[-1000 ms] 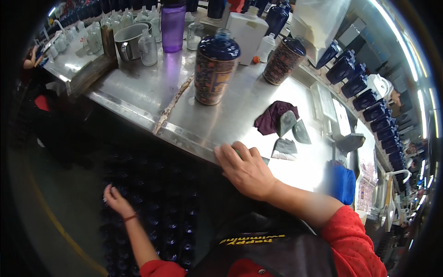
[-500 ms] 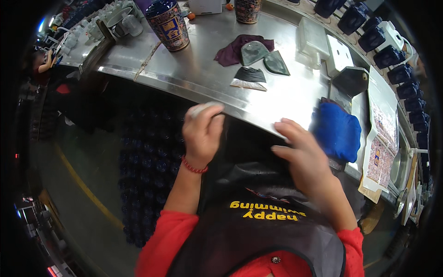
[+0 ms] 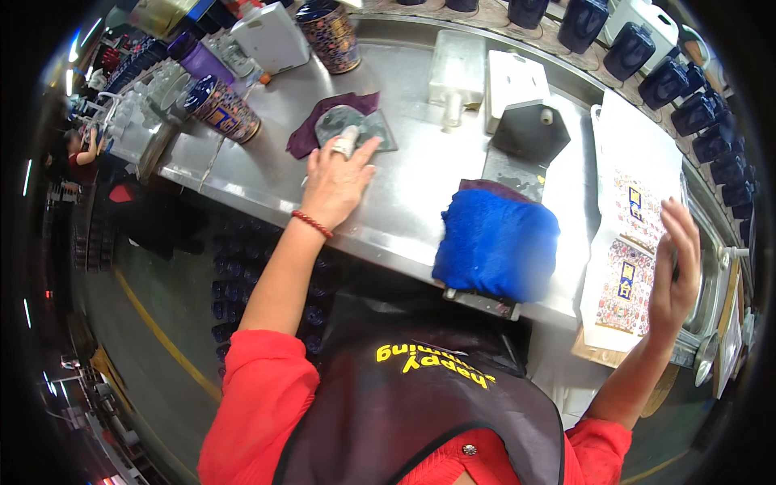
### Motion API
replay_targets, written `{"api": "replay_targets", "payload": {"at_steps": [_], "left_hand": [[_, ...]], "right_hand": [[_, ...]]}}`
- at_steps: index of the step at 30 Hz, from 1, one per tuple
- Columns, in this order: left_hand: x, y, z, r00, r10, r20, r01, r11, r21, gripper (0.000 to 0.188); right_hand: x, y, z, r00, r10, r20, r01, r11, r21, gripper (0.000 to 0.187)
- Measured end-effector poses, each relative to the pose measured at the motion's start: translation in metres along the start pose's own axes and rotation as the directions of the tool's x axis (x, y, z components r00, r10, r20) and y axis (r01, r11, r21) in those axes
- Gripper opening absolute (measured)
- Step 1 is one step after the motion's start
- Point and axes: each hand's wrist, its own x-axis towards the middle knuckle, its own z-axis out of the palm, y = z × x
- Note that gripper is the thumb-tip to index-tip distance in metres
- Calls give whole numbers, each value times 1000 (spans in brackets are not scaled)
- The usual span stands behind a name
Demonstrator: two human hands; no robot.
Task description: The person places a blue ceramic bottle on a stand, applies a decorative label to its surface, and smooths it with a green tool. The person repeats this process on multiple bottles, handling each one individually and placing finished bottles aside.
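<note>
Left hand [image 3: 334, 187] covers the near edge of the pads [image 3: 373, 128], so their full outline and number cannot be made out. Its fingertips lie over them; whether they only touch or already pinch cannot be told. A blurred patch obscures the lower right of the blue cloth [image 3: 493, 238], and what the cloth wraps is hidden. Objects along the dark rim are bent and indistinct.

The pads are flat, grey-green and smudged, with curved and straight edges, lying on a crumpled purple cloth [image 3: 301, 142] on the bench [image 3: 404, 190], which is smooth, shiny metal. The blue cloth is thick and fuzzy. Beyond it stands a dark, angular plate [image 3: 529, 129]. The sheet [image 3: 626, 279] to the right is pale, with dense coloured patterns.

The left fingers are spread and slightly bent, one wrapped in white. Right hand [image 3: 677, 271] is released, fingers extended, at the sheet's right edge; contact cannot be confirmed.
</note>
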Motion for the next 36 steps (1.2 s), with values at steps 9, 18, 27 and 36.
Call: {"api": "replay_targets", "payload": {"at_steps": [9, 18, 27, 36], "left_hand": [[24, -32, 5, 986, -30, -167, 57, 985, 164, 46], [7, -24, -23, 956, -212, -204, 224, 974, 38, 48], [-7, 51, -38, 973, -58, -226, 7, 975, -220, 38], [11, 80, -38, 967, 48, -252, -138, 925, -354, 38]], "right_hand": [[152, 177, 39, 993, -28, -116, 26, 1000, -14, 31], [392, 319, 150, 963, 112, -244, -218, 856, -469, 67], [399, 340, 176, 890, 276, -364, -351, 923, -160, 44], [291, 266, 88, 848, -194, -494, 130, 978, -162, 29]]}}
